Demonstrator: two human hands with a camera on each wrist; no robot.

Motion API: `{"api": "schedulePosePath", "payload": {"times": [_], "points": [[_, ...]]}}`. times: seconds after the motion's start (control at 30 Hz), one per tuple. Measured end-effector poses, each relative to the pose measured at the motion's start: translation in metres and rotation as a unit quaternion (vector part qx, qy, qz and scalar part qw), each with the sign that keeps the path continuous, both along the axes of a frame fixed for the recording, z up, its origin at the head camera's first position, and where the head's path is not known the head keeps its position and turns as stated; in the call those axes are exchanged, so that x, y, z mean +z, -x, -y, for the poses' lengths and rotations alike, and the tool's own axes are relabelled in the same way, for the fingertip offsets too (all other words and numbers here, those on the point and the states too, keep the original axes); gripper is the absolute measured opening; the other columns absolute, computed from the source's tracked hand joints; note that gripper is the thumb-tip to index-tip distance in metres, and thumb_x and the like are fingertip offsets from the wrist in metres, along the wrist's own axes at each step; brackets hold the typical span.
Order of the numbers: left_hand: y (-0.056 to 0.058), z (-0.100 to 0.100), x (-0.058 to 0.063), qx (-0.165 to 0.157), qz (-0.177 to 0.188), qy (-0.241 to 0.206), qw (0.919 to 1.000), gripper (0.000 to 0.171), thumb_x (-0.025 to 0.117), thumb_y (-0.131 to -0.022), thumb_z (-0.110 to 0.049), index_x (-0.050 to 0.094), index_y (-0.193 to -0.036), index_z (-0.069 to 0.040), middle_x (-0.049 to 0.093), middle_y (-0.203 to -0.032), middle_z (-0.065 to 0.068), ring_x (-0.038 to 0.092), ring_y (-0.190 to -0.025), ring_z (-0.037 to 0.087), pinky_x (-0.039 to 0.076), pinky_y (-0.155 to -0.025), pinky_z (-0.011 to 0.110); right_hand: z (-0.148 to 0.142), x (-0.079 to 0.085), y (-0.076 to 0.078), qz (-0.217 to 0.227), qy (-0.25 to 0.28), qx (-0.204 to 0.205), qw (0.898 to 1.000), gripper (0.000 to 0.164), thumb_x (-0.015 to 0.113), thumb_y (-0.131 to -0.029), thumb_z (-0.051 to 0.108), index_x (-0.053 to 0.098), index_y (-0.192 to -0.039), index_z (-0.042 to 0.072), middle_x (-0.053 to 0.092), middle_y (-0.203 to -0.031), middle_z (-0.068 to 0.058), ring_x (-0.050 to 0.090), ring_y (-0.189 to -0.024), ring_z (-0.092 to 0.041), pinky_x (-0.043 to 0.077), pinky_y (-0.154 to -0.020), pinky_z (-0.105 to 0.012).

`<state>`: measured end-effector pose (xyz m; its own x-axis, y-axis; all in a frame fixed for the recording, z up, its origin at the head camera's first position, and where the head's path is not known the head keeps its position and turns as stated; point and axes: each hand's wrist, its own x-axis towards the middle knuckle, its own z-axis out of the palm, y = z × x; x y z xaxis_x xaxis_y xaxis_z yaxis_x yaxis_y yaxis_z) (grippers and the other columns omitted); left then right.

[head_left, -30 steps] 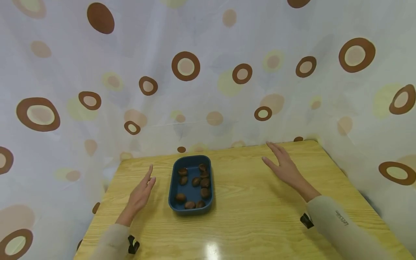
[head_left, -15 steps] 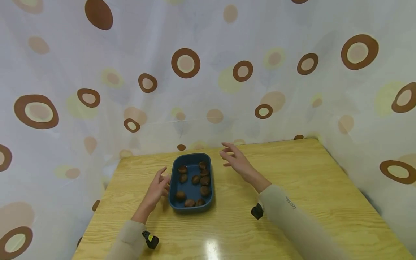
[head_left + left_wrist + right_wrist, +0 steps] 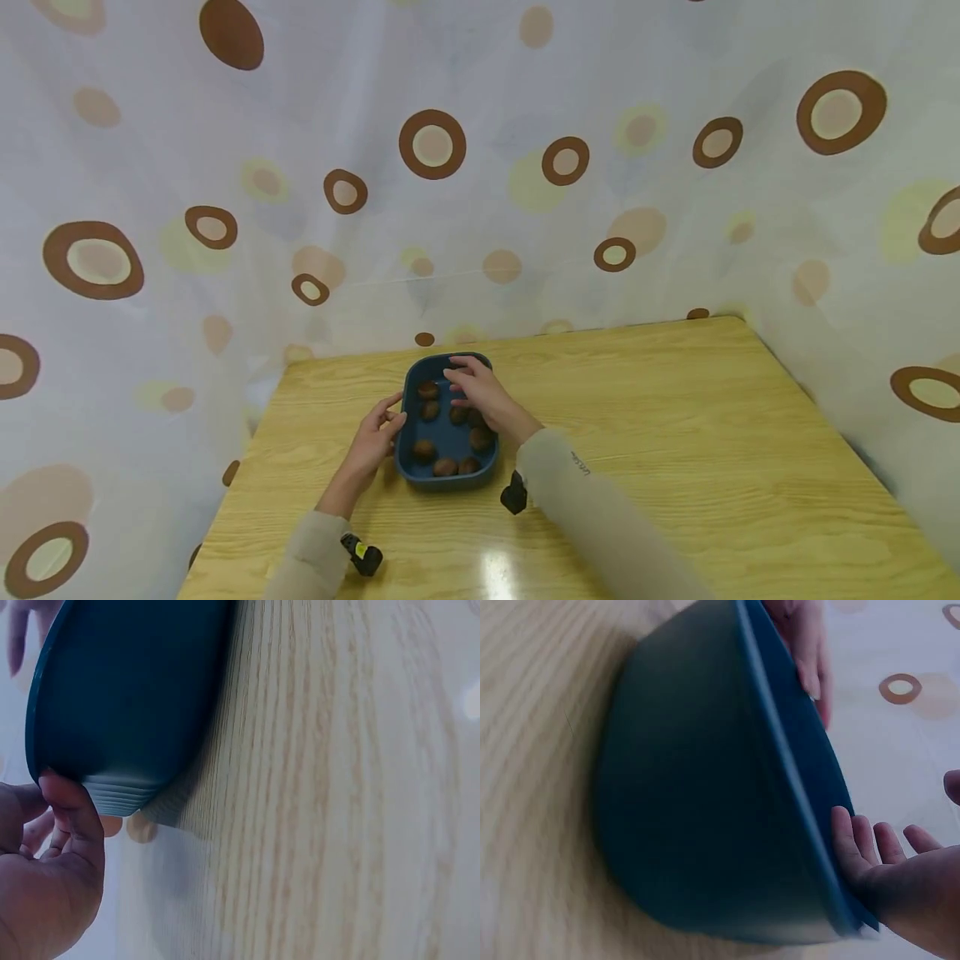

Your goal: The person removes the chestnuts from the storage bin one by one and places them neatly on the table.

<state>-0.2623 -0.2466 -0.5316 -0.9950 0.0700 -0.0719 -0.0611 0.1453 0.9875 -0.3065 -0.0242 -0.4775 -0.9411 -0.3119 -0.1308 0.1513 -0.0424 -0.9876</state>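
A dark blue rectangular bin (image 3: 447, 483) with rounded corners stands on the wooden table, several brown chestnuts (image 3: 424, 451) scattered over its floor. My left hand (image 3: 371, 439) holds its left side, the thumb at the rim and fingers against the outer wall. Up close in the left wrist view, fingers of that hand (image 3: 56, 881) grip the bin's edge (image 3: 131, 690). My right hand (image 3: 486, 398) hovers over the bin's right half, fingers loosely spread and holding nothing, covering some chestnuts. In the right wrist view its fingers (image 3: 845, 838) reach over the rim.
The pale wooden table (image 3: 675, 433) extends to the right of the bin. A white curtain (image 3: 495, 208) with brown and beige circles hangs behind and along both sides. Each wrist carries a small black camera (image 3: 514, 493).
My right hand has swept left from the table's right side to above the bin. My left hand has moved right and taken hold of the bin's left side.
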Motion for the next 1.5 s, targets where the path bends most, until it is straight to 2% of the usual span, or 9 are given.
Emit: {"api": "schedulePosePath", "payload": {"times": [0.3,0.5,0.7,1.0,1.07,1.17,1.3,1.37,1.5], "points": [[-0.007,0.004,0.001,0.007,0.016,0.015,0.9997,0.043,0.049,-0.101,-0.02,0.042,-0.144,-0.019,0.051,-0.102,0.02,0.056,-0.072,0.019,0.049,-0.055,0.025,0.034,-0.02,-0.009,0.022,-0.013,-0.004,1.0,0.048,0.056,-0.097,0.026,0.045,-0.14,0.007,0.053,-0.125,-0.014,0.052,-0.118,-0.037,0.051,-0.094,-0.047],[-0.005,0.0,0.002,0.0,0.012,0.011,0.9999,0.045,0.05,-0.101,-0.023,0.041,-0.144,-0.019,0.052,-0.106,0.021,0.06,-0.076,0.02,0.05,-0.057,0.026,0.034,-0.028,-0.005,0.017,-0.047,-0.007,0.999,0.049,0.052,-0.099,0.032,0.045,-0.14,0.007,0.049,-0.136,-0.013,0.05,-0.123,-0.033,0.051,-0.094,-0.046],[-0.003,-0.006,0.005,0.019,0.015,0.008,0.9997,0.042,0.05,-0.101,-0.019,0.044,-0.142,-0.021,0.053,-0.101,0.016,0.059,-0.071,0.015,0.051,-0.056,0.027,0.033,-0.028,-0.004,-0.006,-0.075,0.008,0.997,0.051,0.05,-0.1,0.036,0.045,-0.141,0.007,0.048,-0.141,-0.011,0.049,-0.125,-0.029,0.051,-0.094,-0.043],[-0.001,-0.007,0.001,0.024,0.009,0.025,0.9994,0.043,0.051,-0.101,-0.019,0.044,-0.143,-0.018,0.052,-0.1,0.019,0.051,-0.065,0.014,0.046,-0.052,0.024,0.037,-0.035,-0.002,-0.006,-0.066,0.028,0.997,0.048,0.055,-0.098,0.026,0.045,-0.141,0.006,0.048,-0.139,-0.013,0.049,-0.125,-0.03,0.05,-0.096,-0.047],[-0.003,-0.008,0.003,0.021,0.01,0.021,0.9995,0.044,0.05,-0.101,-0.019,0.043,-0.144,-0.016,0.051,-0.101,0.021,0.049,-0.063,0.014,0.045,-0.051,0.023,0.037,-0.038,-0.002,-0.013,-0.072,0.038,0.997,0.045,0.055,-0.098,0.023,0.047,-0.139,0.006,0.047,-0.141,-0.013,0.05,-0.124,-0.03,0.05,-0.095,-0.045],[-0.008,-0.013,0.013,0.008,0.008,0.022,0.9997,0.045,0.048,-0.101,-0.016,0.039,-0.146,-0.011,0.049,-0.101,0.023,0.047,-0.062,0.014,0.045,-0.051,0.023,0.036,-0.043,-0.001,-0.028,-0.087,0.057,0.994,0.04,0.056,-0.097,0.021,0.053,-0.135,0.007,0.048,-0.14,-0.012,0.053,-0.12,-0.029,0.052,-0.092,-0.042],[-0.014,-0.017,0.028,0.003,0.017,0.027,0.9995,0.045,0.047,-0.101,-0.013,0.039,-0.146,-0.01,0.049,-0.098,0.02,0.046,-0.062,0.016,0.044,-0.051,0.024,0.036,-0.046,-0.001,-0.066,-0.139,0.074,0.985,0.033,0.061,-0.095,0.019,0.061,-0.127,0.01,0.057,-0.128,-0.01,0.062,-0.104,-0.022,0.056,-0.083,-0.035],[-0.012,-0.016,0.023,0.008,0.012,0.031,0.9994,0.045,0.048,-0.102,-0.015,0.04,-0.145,-0.012,0.05,-0.096,0.016,0.046,-0.061,0.015,0.043,-0.051,0.024,0.038,-0.047,-0.001,-0.102,-0.186,0.079,0.974,0.031,0.064,-0.092,0.016,0.064,-0.123,0.01,0.063,-0.119,-0.008,0.064,-0.097,-0.019,0.056,-0.081,-0.033],[-0.007,-0.011,0.006,0.026,-0.001,0.039,0.9989,0.042,0.05,-0.101,-0.018,0.044,-0.143,-0.018,0.05,-0.092,0.01,0.045,-0.059,0.012,0.042,-0.049,0.022,0.039,-0.048,-0.002,-0.19,-0.274,0.088,0.939,0.03,0.07,-0.086,0.011,0.068,-0.117,0.009,0.068,-0.109,-0.005,0.063,-0.099,-0.02,0.053,-0.085,-0.033]]}}
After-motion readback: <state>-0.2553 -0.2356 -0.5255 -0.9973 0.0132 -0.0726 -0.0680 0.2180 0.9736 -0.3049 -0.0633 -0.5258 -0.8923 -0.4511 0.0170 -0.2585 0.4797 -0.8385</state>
